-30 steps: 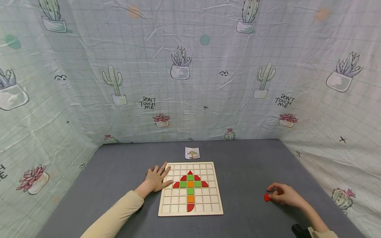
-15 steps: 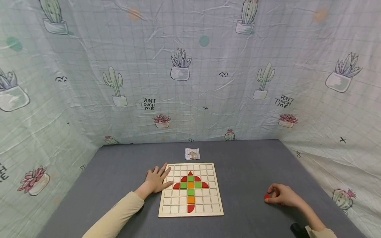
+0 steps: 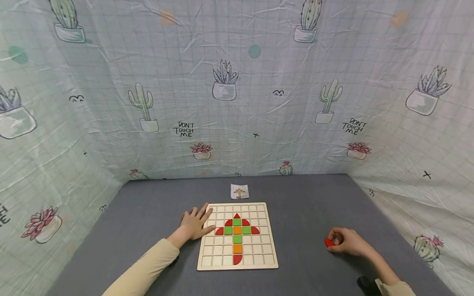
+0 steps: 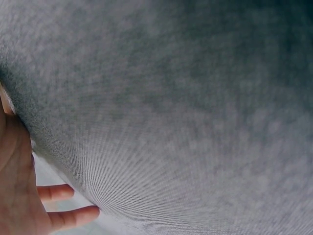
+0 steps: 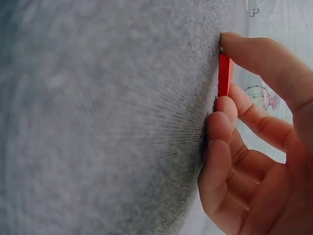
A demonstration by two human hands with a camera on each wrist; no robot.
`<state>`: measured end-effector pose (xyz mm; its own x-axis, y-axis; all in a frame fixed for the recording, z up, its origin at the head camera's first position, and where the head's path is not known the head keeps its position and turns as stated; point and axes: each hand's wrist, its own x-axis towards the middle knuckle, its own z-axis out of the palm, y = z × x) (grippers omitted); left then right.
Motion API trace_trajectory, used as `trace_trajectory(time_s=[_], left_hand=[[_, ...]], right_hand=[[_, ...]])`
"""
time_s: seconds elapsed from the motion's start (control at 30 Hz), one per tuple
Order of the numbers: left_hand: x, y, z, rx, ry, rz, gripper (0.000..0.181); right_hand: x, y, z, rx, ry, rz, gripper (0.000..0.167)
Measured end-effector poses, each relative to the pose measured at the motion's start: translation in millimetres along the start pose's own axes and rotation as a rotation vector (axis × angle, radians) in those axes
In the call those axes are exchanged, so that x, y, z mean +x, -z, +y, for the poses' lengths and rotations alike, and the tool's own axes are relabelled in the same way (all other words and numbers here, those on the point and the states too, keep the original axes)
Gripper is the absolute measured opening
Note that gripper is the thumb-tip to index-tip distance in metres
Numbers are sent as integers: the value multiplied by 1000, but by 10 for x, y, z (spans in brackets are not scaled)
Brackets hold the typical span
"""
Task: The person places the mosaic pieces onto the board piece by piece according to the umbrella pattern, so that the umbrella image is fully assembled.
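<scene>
A wooden grid board [image 3: 255, 255] lies on the grey table. On it, green squares, orange squares and red curved pieces form a tree-like figure, with a red triangle [image 3: 237, 216] at the top. My left hand [image 3: 192, 224] rests on the board's left edge with its fingers spread. Well to the right of the board, my right hand [image 3: 349, 241] has a small flat red piece [image 3: 328, 242] between thumb and fingers, low at the table surface. The right wrist view shows that red piece [image 5: 224, 74] edge-on; its full outline is partly hidden by the fingers.
A small paper card [image 3: 239, 191] with a printed coloured figure on a grid lies behind the board. Grey table surface [image 3: 296, 213] stretches between the board and my right hand. A cactus-print cloth [image 3: 255, 107] surrounds the table's back and sides.
My right hand has shifted slightly left, and the red piece has moved left and turned in its fingers. The left hand and the board stay where they were.
</scene>
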<state>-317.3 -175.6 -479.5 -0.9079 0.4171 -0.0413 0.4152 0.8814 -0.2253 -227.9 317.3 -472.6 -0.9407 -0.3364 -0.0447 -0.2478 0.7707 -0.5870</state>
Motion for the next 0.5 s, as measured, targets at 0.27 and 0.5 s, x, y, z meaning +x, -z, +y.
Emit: trace_trajectory(time_s=[0.27, 0.5], left_hand=[[2, 9, 13, -13, -1, 6, 66], [14, -9, 3, -5, -1, 6, 66]], right_hand=[[-6, 16, -3, 16, 9, 0, 32], [24, 20, 8, 12, 4, -7, 29]])
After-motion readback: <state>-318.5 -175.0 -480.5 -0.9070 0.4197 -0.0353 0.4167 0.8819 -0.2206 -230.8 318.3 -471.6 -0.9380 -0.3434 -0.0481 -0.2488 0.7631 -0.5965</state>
